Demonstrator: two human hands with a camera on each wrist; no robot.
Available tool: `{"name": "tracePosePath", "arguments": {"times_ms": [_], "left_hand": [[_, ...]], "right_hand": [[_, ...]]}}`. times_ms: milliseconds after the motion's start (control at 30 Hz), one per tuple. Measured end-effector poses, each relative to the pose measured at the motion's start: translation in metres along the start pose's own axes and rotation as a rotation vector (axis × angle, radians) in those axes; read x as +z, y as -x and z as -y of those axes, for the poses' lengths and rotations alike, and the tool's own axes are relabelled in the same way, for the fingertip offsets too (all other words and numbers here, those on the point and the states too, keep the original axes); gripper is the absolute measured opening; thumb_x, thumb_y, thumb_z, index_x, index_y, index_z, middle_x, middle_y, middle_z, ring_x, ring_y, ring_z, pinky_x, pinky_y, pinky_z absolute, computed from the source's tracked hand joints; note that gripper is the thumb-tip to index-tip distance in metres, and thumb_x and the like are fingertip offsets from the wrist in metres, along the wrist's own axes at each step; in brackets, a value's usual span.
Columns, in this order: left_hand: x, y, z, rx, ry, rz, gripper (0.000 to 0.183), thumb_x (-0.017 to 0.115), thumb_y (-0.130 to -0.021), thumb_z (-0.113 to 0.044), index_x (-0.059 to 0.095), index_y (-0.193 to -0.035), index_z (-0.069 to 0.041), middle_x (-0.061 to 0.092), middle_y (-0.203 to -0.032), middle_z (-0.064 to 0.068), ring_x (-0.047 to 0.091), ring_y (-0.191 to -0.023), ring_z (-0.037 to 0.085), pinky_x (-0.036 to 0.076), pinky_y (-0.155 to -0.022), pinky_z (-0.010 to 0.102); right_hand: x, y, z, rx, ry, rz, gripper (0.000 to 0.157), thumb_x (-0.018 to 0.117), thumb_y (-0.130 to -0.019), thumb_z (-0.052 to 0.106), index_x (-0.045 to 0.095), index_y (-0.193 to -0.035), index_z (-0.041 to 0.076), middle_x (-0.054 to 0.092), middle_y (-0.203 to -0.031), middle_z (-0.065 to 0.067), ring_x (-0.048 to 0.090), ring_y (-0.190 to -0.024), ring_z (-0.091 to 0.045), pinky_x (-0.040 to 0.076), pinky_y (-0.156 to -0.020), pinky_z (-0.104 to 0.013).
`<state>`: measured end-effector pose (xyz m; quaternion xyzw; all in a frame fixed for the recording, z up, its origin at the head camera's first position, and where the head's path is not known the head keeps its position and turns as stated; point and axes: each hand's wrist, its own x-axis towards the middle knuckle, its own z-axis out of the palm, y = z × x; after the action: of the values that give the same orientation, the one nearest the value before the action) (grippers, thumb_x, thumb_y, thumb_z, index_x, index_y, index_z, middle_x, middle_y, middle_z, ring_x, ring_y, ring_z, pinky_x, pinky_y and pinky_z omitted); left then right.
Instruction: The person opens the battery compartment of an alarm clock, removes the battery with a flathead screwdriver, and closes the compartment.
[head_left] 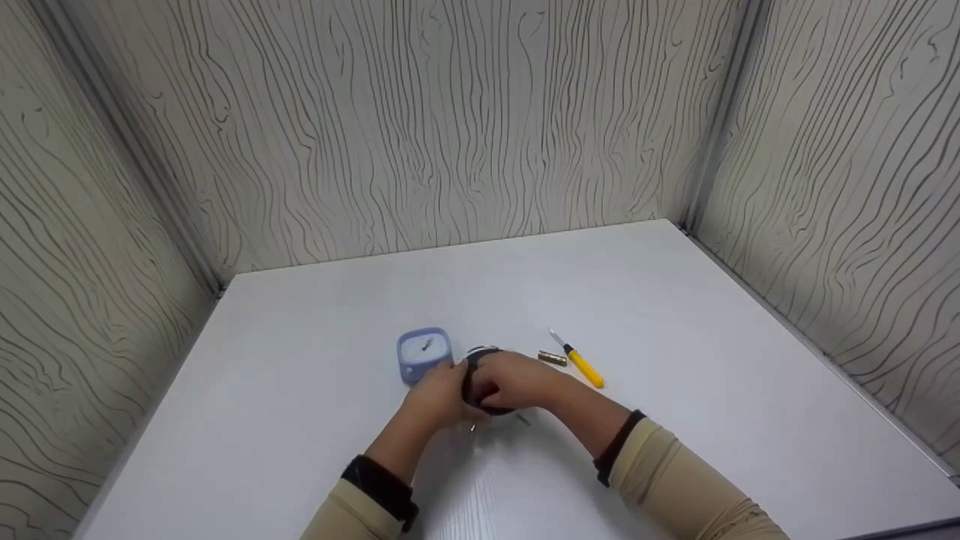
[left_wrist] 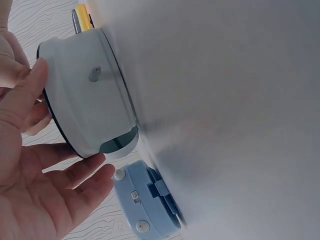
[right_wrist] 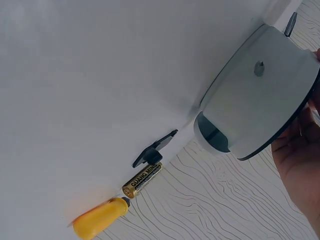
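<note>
A round, pale grey-green clock [left_wrist: 82,90] with a dark rim is held close over the table, its dark side turned up toward the head camera. My left hand [head_left: 437,396] grips it by the edge, thumb on the rim and fingers along the side. Over the dark side my right hand [head_left: 517,381] has its fingers curled in at the rim; what they pinch there is hidden. A small blue square clock [head_left: 424,349] lies face up just beyond my left hand. Near the right hand lie a gold battery [right_wrist: 142,180] and a small black part [right_wrist: 152,151].
A yellow-handled screwdriver [head_left: 585,367] lies to the right of the battery, its tip pointing away. The white table [head_left: 315,337] reaches back to wood-patterned panels [head_left: 420,135] at the rear and both sides.
</note>
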<state>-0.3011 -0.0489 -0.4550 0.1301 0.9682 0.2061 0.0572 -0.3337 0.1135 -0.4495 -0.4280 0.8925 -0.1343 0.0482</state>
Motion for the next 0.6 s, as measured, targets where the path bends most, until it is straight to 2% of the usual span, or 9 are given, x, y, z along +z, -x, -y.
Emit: {"name": "tracePosePath", "arguments": {"times_ms": [100, 233, 600], "left_hand": [[-0.0007, 0.0007, -0.0006, 0.012, -0.020, -0.006, 0.080, 0.082, -0.061, -0.043, 0.052, -0.125, -0.006, 0.056, -0.108, 0.011, 0.053, -0.097, 0.024, 0.046, -0.081, 0.037], [-0.0011, 0.0006, -0.0017, 0.007, -0.054, -0.005, 0.078, 0.081, -0.063, -0.043, 0.052, -0.125, -0.005, 0.057, -0.105, 0.011, 0.053, -0.095, 0.024, 0.046, -0.081, 0.037], [0.0011, -0.0019, -0.0022, -0.009, -0.068, 0.017, 0.079, 0.078, -0.068, -0.040, 0.047, -0.132, -0.006, 0.057, -0.108, 0.012, 0.051, -0.090, 0.022, 0.046, -0.080, 0.037]], "right_hand": [[0.0018, 0.0003, -0.0015, -0.007, -0.032, -0.005, 0.005, 0.066, -0.083, 0.020, 0.067, -0.088, 0.022, 0.054, -0.084, 0.009, 0.049, -0.079, -0.007, 0.044, -0.071, -0.022], [0.0032, 0.0005, -0.0036, 0.003, -0.086, 0.000, 0.005, 0.065, -0.083, 0.018, 0.065, -0.087, 0.021, 0.053, -0.082, 0.009, 0.048, -0.077, -0.008, 0.044, -0.067, -0.021], [0.0067, 0.0017, -0.0078, 0.010, -0.105, 0.000, 0.008, 0.065, -0.080, 0.016, 0.060, -0.085, 0.020, 0.052, -0.080, 0.008, 0.048, -0.075, -0.009, 0.043, -0.064, -0.020]]}}
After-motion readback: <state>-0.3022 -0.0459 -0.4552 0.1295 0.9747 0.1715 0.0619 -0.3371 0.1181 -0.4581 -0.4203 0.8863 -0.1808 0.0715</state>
